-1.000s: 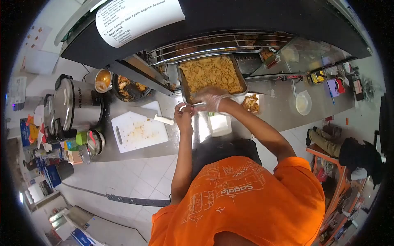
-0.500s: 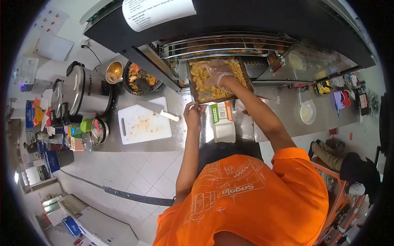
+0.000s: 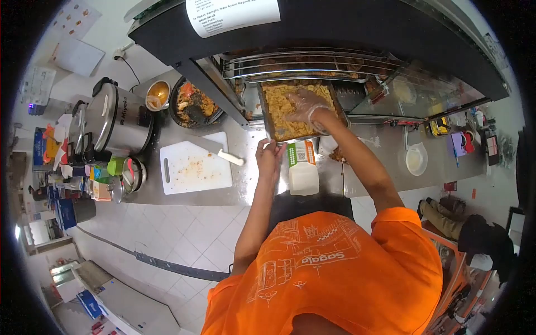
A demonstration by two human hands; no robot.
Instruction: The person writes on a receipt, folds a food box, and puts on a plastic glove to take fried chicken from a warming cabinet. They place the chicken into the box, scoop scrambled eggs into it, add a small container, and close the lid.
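A metal tray (image 3: 270, 124) of yellow-brown crispy food (image 3: 279, 106) sits at the opening of a glass-fronted cabinet. My right hand (image 3: 307, 107), in a clear plastic glove, lies on the food with its fingers spread. Bare and with fingers closed, my left hand (image 3: 269, 152) grips the tray's near left corner. Just in front of the tray stands an open paper food box (image 3: 303, 177) with a green and orange printed lid (image 3: 301, 152). Beside it at the right is a small clear bag (image 3: 329, 147) near dark brown bits.
Left on the counter are a white cutting board (image 3: 196, 170) with a knife (image 3: 223, 153), a pan of food (image 3: 192, 106), a cup (image 3: 158, 95) and a large cooker (image 3: 125, 120). Rightward lies a strainer (image 3: 416, 159). Another person's legs (image 3: 441, 220) show at the right.
My right hand has shifted slightly right and down over the food, its fingers now spread more visibly. My left hand stays at the tray's corner. The view has moved a little.
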